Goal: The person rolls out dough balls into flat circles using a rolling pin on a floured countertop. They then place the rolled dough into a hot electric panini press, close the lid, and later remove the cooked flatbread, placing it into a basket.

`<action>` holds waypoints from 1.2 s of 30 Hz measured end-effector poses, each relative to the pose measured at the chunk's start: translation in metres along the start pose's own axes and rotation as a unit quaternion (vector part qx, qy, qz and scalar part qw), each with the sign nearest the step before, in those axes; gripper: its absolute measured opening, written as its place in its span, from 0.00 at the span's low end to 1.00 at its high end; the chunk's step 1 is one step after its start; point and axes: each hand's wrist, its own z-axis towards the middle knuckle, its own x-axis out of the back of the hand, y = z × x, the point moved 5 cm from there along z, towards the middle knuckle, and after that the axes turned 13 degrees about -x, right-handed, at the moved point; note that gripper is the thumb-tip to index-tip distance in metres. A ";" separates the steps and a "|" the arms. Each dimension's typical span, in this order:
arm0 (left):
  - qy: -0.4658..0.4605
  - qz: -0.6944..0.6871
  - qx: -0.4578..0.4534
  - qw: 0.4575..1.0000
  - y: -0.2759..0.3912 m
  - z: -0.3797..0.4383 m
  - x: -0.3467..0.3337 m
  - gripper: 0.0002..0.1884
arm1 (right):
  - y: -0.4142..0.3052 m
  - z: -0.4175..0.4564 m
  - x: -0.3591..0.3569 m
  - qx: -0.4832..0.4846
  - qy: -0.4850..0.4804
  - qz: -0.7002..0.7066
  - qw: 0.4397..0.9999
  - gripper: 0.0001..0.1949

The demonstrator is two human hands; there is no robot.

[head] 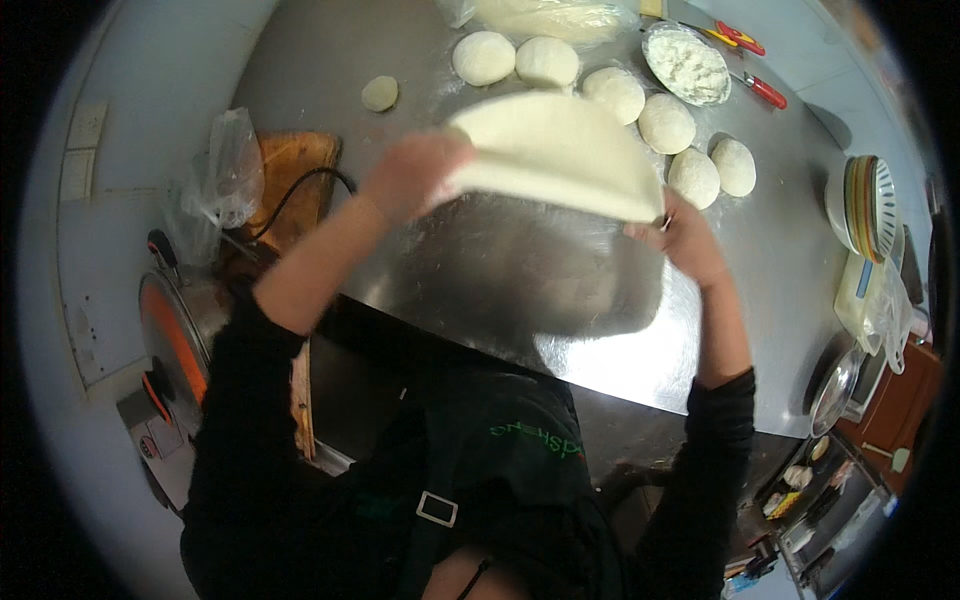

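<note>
A wide, flattened sheet of dough [562, 146] stretches between my two hands over the metal worktop [480, 262]. My left hand [412, 172], blurred, grips its left end. At the right end, my right hand [682, 236] pinches the dough's edge between thumb and fingers. The near edge of the sheet looks rolled or folded into a band. Just beyond it, several floured dough balls [613, 94] sit in a curved row, partly behind the sheet. One small dough piece [380, 94] lies apart at the far left.
A plastic-lined bowl of flour [686, 64] stands at the back right, near red-handled tools [766, 91]. Plastic-covered dough [555, 19] lies at the back. Stacked bowls [862, 206] and a metal lid [836, 390] are at right. A wooden board [296, 180] and a round appliance [176, 337] are at left.
</note>
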 end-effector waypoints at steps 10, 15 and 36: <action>0.062 -0.076 0.082 0.992 0.071 -0.111 -0.077 0.27 | 0.074 -0.087 -0.092 0.007 0.185 -0.129 0.974 0.30; 0.081 -0.114 0.109 0.984 0.069 -0.123 -0.073 0.28 | 0.074 -0.108 -0.103 0.041 0.199 -0.145 0.968 0.28; 0.253 0.059 0.179 0.949 -0.061 0.013 -0.066 0.31 | -0.008 0.091 -0.045 0.166 0.366 -0.259 0.878 0.28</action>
